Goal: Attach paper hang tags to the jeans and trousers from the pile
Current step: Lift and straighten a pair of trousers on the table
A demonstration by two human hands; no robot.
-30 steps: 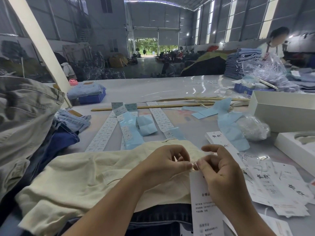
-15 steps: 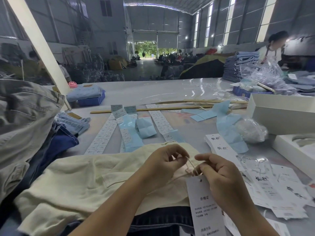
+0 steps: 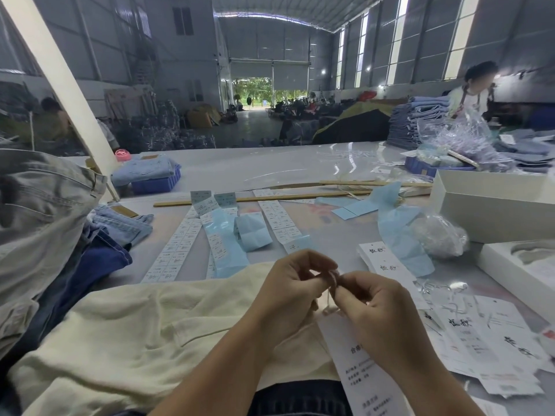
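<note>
The left hand [image 3: 292,285] and right hand [image 3: 372,298] meet fingertip to fingertip, both pinching the thin cream string [image 3: 332,291]. From that pinch the long white paper hang tag [image 3: 360,364] hangs lengthwise towards the wearer, over the cream cotton trousers [image 3: 144,325] beneath the left fingers.

both forearms are bare to the frame edge, left hand [image 3: 292,283] and right hand [image 3: 371,298] ungloved.
</note>
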